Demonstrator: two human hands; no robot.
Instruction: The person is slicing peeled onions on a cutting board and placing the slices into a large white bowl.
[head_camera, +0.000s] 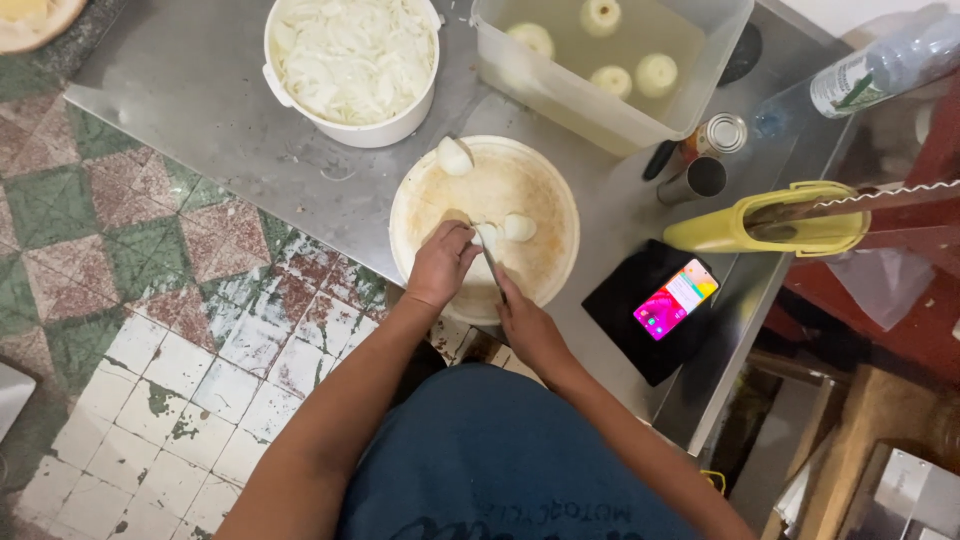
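Observation:
My left hand (440, 262) presses down on a peeled white onion piece (487, 236) on a round, worn cutting board (545, 195). My right hand (525, 325) grips a knife (495, 270) whose blade runs up against that piece. A second onion half (519, 227) lies just to the right of it. Another peeled piece (455, 156) rests at the board's far edge.
A white tub of sliced onion (352, 60) and a clear bin of water with peeled onions (610, 65) stand behind the board on the steel table (190, 90). A lit phone (675, 298), a can (718, 135), a dark cup (695, 180), a yellow holder (770, 225) and a bottle (880, 65) are at the right.

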